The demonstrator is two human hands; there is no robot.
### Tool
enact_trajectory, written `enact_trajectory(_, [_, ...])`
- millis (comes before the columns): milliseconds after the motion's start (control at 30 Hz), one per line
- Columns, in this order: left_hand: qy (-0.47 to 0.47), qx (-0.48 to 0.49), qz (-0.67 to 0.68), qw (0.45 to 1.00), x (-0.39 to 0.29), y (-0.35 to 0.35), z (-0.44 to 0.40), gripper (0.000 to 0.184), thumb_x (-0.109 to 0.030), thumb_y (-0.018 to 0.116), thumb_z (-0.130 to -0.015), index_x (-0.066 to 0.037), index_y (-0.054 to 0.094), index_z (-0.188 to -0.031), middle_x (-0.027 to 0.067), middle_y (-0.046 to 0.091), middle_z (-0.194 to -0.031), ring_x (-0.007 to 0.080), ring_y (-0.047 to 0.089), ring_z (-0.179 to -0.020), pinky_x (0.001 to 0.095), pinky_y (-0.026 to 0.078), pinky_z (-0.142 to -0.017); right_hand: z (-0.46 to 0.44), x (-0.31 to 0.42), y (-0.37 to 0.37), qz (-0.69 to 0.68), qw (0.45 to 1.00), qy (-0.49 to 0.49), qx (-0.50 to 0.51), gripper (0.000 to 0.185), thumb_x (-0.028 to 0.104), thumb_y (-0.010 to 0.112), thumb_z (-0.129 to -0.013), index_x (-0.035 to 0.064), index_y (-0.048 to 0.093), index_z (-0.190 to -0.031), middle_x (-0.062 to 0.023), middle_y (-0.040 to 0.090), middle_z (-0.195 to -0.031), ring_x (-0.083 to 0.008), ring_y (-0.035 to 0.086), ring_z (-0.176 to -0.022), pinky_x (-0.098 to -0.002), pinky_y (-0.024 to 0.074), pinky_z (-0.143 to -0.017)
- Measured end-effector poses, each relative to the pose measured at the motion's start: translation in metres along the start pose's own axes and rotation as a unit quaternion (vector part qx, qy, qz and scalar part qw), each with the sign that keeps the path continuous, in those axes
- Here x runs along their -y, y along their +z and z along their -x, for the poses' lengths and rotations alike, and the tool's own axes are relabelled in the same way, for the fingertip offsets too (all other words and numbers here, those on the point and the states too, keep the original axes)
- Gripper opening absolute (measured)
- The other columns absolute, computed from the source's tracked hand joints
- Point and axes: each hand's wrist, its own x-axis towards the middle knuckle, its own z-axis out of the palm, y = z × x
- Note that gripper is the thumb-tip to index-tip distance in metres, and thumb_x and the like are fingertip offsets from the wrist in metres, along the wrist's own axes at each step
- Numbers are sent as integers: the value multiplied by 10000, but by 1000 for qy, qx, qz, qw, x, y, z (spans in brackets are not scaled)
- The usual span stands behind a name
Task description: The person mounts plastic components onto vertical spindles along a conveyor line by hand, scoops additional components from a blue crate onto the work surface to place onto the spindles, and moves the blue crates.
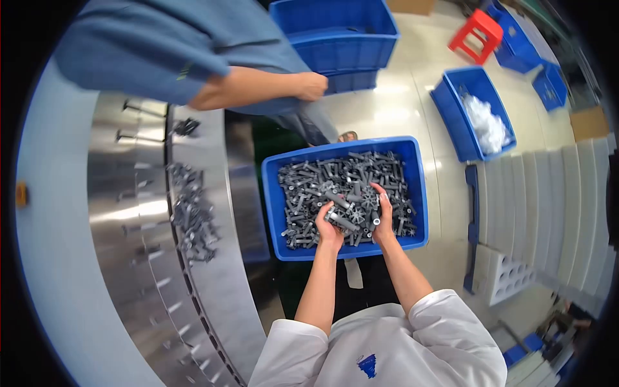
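Observation:
A blue plastic bin (303, 254) stands in front of me, heaped with grey plastic parts (300, 187), short tubes with star-shaped finned ends. Over the near half of the heap, my left hand (328, 227) and my right hand (384, 218) are cupped facing each other. Between them rests a handful of the grey tube parts (343, 219). The left fingers curl around the left side of the handful, and the right fingers and thumb bound it on the right. How far the hands reach into the heap is hidden by the parts.
To the left runs a metal workbench (238, 193) with a pile of similar grey parts (193, 219). Another person in a blue shirt (155, 39) stands beyond it. Blue bins (335, 48), a bin with white bags (445, 109) and a red stool (480, 32) are on the floor.

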Motion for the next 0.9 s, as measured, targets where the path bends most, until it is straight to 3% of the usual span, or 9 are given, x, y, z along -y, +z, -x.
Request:
enact_trajectory(100, [5, -13, 98, 995, -80, -61, 134, 459, -354, 481, -893, -31, 663, -1164, 110, 705, -1062, 264, 664, -967, 394, 525, -872, 107, -26, 99, 39, 999, -23, 22, 514, 421, 474, -983, 45, 572, -1319, -80, 555, -1330, -202, 509, -1231, -344, 344, -1080])
enact_trajectory(200, [42, -27, 136, 989, -142, -181, 264, 441, -344, 523, -876, -51, 679, -1166, 90, 709, -1044, 243, 661, -963, 360, 516, -842, 249, -62, 213, -40, 991, 67, 106, 553, 469, 479, -964, 81, 525, -1356, -96, 561, -1334, -240, 574, -1197, -385, 440, -1039])
enact_trajectory(300, [135, -56, 183, 972, -192, -279, 378, 431, -338, 528, -875, -50, 671, -1162, 91, 708, -1030, 241, 667, -951, 359, 515, -864, 358, -109, 300, -12, 972, 99, 214, 596, 527, 451, -970, 104, 484, -1388, -121, 576, -1331, -274, 582, -1212, -419, 463, -1049])
enact_trajectory(500, [267, -101, 296, 912, -290, -496, 554, 440, -336, 464, -902, -33, 648, -1162, 115, 702, -1064, 280, 664, -1004, 410, 522, -901, 551, -244, 484, 16, 923, 183, 339, 520, 450, 486, -984, 70, 545, -1334, -86, 612, -1231, -218, 582, -1156, -364, 443, -1024])
enact_trajectory(600, [292, -130, 350, 881, -324, -621, 605, 456, -341, 441, -908, -35, 639, -1182, 119, 695, -1094, 286, 665, -1006, 418, 524, -910, 623, -349, 548, 86, 889, 208, 398, 561, 476, 468, -976, 81, 516, -1372, -86, 553, -1338, -234, 531, -1236, -375, 387, -1083])
enact_trajectory(667, [303, -141, 369, 867, -339, -712, 619, 462, -351, 432, -908, -47, 638, -1189, 110, 694, -1103, 288, 670, -988, 414, 540, -849, 656, -436, 582, 133, 875, 179, 430, 558, 471, 477, -968, 86, 519, -1370, -80, 543, -1347, -227, 517, -1241, -371, 387, -1078])
enact_trajectory(700, [304, -147, 376, 863, -346, -754, 625, 463, -354, 430, -908, -50, 637, -1190, 108, 694, -1108, 288, 671, -986, 412, 542, -836, 675, -475, 596, 83, 871, 246, 416, 492, 404, 492, -982, 58, 565, -1323, -74, 575, -1295, -180, 532, -1205, -314, 388, -1047])
enact_trajectory(800, [309, -185, 415, 836, -354, -869, 625, 457, -352, 439, -900, -72, 632, -1205, 95, 695, -1112, 273, 676, -965, 411, 544, -722, 737, -546, 646, 116, 852, 272, 433, 496, 371, 500, -989, 45, 522, -1363, -103, 583, -1285, -204, 554, -1192, -333, 412, -1035])
enact_trajectory(900, [347, -190, 433, 810, -365, -947, 630, 389, -273, 477, -896, -43, 630, -1170, 98, 688, -1061, 249, 665, -966, 377, 532, -781, 757, -629, 671, 133, 837, 236, 475, 508, 327, 542, -976, 53, 484, -1399, -143, 596, -1274, -217, 583, -1155, -340, 443, -1008])
